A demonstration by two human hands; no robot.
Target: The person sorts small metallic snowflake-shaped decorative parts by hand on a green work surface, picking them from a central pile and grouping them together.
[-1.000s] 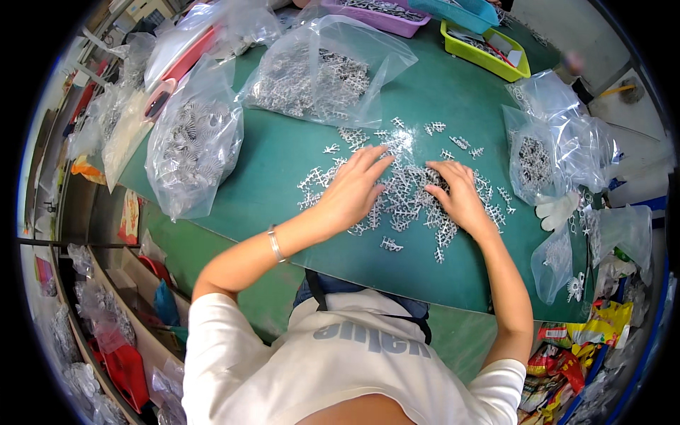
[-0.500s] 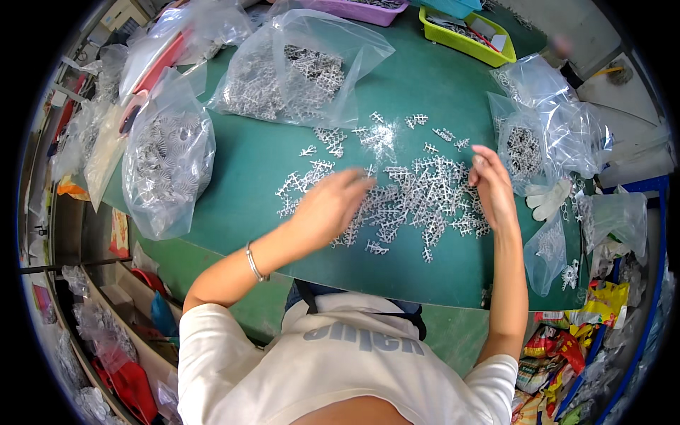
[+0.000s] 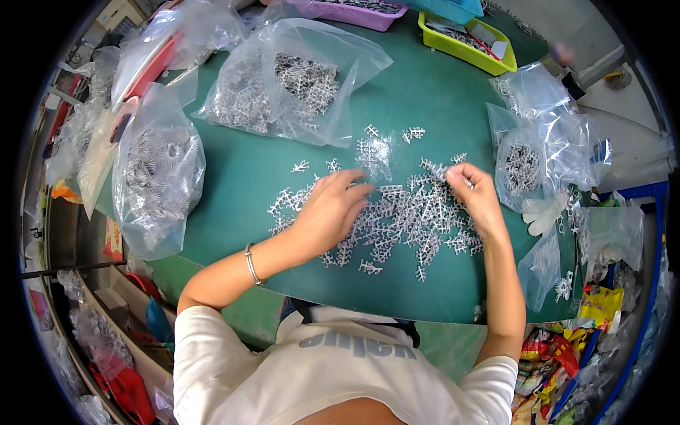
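Observation:
Small silvery branched metal pieces [image 3: 382, 216] lie in a loose pile on the green table [image 3: 234, 184]. Over the pile's left part my left hand [image 3: 329, 205] is open, its fingers curved and apart, with no piece visible in them. At the upper right of the pile, my right hand [image 3: 478, 195] pinches a branched metal piece [image 3: 434, 168] between thumb and fingers. A patch of shiny pale bits [image 3: 377, 159] lies just beyond my left fingertips, and a few stray pieces [image 3: 413, 133] sit farther out. What is under my left palm is hidden.
Behind the pile rests a clear bag of similar pieces [image 3: 304, 85]. To the left is a bag of round ridged parts [image 3: 159, 177]. Several bags [image 3: 524, 166] and a white glove [image 3: 545, 212] lie right. A yellow-green basket [image 3: 467, 49] and a purple one [image 3: 354, 14] stand at the back.
My right hand has moved slightly left and now holds a metal piece. My left hand's fingers have spread. Some stray pieces beyond the pile have shifted toward it.

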